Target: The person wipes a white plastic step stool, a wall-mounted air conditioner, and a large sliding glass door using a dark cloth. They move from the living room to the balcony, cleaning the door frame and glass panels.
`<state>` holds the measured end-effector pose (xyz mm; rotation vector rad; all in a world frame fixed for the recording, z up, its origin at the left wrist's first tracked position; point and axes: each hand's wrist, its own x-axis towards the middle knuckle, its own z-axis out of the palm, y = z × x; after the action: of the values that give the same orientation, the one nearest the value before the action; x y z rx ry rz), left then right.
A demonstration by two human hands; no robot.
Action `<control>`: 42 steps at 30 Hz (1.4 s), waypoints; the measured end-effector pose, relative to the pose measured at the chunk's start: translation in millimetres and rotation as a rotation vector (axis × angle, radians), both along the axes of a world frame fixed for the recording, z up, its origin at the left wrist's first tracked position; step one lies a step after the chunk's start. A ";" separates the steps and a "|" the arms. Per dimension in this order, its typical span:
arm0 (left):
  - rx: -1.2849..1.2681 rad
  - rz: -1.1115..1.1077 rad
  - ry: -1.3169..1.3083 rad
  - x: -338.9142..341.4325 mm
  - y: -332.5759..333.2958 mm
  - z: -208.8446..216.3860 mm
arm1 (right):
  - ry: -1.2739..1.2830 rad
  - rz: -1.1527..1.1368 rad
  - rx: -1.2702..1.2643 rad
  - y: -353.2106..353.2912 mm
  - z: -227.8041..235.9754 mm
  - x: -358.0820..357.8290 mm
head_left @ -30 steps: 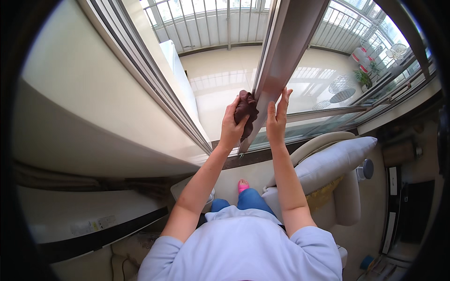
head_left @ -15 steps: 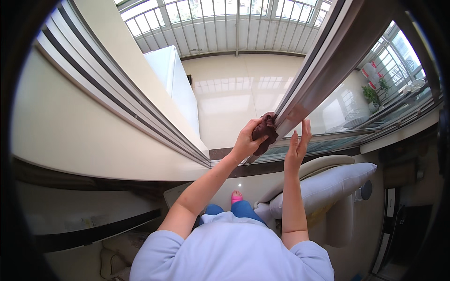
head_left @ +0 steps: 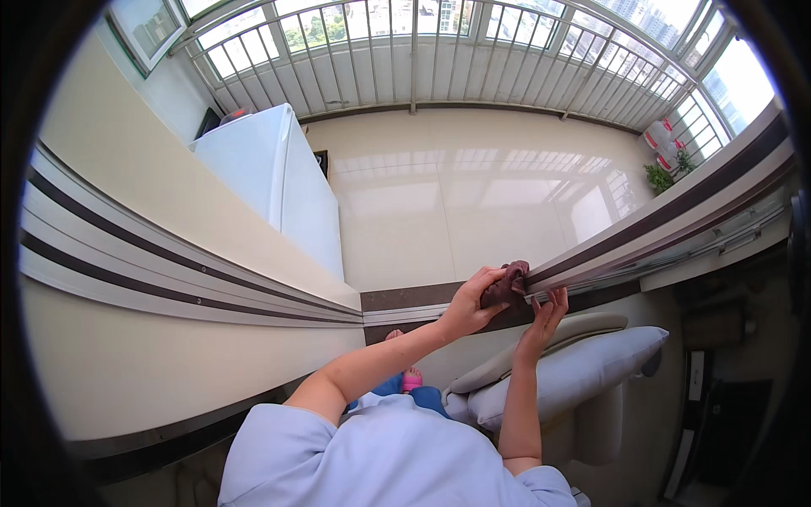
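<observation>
A crumpled dark brown cloth (head_left: 503, 290) is bunched in my left hand (head_left: 470, 306), whose fingers are wrapped round it. It presses against the end edge of a sliding door panel (head_left: 646, 234) with pale and dark brown stripes along its frame. My right hand (head_left: 539, 324) is close by on the near side of that edge, just below the cloth. Its fingers are stretched upward and apart, with nothing visible in them. The fingertips seem to meet the door frame, though the exact contact is hard to see.
A floor track (head_left: 405, 313) crosses the doorway. To the left stand a striped door jamb (head_left: 194, 283) and a white appliance (head_left: 308, 198). Railings (head_left: 372, 76) line the far windows. A grey cushion (head_left: 583, 372) lies near my right forearm. Plants (head_left: 659, 177) stand far right.
The door panel now lies further right and lower in view, with more of the balcony showing. My left hand and the cloth have moved right and down; my right hand has come nearer the cloth.
</observation>
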<state>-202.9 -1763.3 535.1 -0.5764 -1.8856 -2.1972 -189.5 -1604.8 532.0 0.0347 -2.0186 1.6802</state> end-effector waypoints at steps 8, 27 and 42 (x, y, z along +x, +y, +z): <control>-0.072 -0.271 0.036 -58.4 34.0 3.9 | -0.142 -0.235 -0.010 68.0 -46.6 -33.7; -0.102 -1.165 -0.130 -261.7 137.4 43.9 | -0.279 -0.654 -0.295 164.6 -60.3 -60.9; -0.280 -1.883 0.001 -341.8 185.8 50.2 | -0.061 -1.100 -0.609 73.9 -37.0 -83.4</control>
<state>-544.7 -1577.5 585.2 -3.3511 -1.5847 -2.2623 -273.0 -1530.9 495.0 -1.1147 -1.0572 1.4014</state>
